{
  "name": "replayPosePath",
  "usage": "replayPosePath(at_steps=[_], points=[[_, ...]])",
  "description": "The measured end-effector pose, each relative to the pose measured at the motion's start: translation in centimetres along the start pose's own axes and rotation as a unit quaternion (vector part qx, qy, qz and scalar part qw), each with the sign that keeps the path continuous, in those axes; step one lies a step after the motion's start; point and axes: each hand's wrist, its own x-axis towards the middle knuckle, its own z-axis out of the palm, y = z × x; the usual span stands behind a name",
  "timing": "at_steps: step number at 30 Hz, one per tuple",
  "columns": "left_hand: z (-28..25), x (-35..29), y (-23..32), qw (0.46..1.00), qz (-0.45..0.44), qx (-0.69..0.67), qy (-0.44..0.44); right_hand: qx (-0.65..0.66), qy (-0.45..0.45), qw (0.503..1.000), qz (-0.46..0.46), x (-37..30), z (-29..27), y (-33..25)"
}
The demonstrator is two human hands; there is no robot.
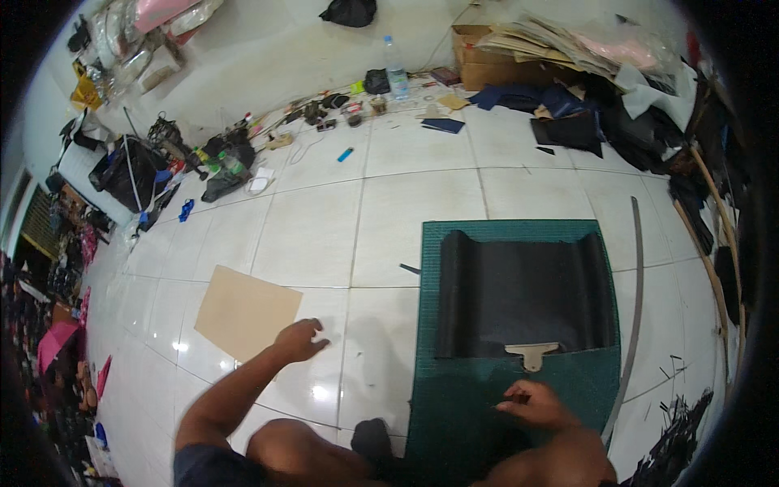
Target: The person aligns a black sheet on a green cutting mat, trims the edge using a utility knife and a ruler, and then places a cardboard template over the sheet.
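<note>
My left hand (301,340) hovers over the floor by the right corner of a tan sheet (247,312), its thumb and fingers apart and nothing in them. My right hand (537,404) is above the near part of a green cutting mat (471,406). Its fingers are curled together; whether a small thing is between them is too blurred to tell. Beyond that hand a black sheet of material (523,292) lies on the mat, its left and right sides curling up. A beige T-shaped piece (532,355) rests at the sheet's near edge, apart from my right hand.
A long grey strip (637,276) lies right of the mat, with black scraps (677,438) nearer me. Along the wall stand a water bottle (395,69), a cardboard box (479,61) and piled dark material. A blue lighter-like object (346,154) lies on the tiles.
</note>
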Motion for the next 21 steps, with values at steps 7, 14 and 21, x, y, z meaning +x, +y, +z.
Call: replayPosePath(at_steps=[7, 14, 21], points=[[10.3, -5.2, -17.1, 0.895, -0.347, -0.011, 0.280, -0.190, -0.048, 0.968, -0.155, 6.4, -3.9, -8.5], [11.3, -1.7, -19.5, 0.824, -0.462, -0.055, 0.324, -0.334, 0.005, 0.925, -0.182, 13.7, -6.6, -22.0], [10.8, -1.9, -20.3, 0.803, -0.496, -0.076, 0.321, -0.367, -0.044, 0.904, -0.214, 21.9, -3.5, -33.2]])
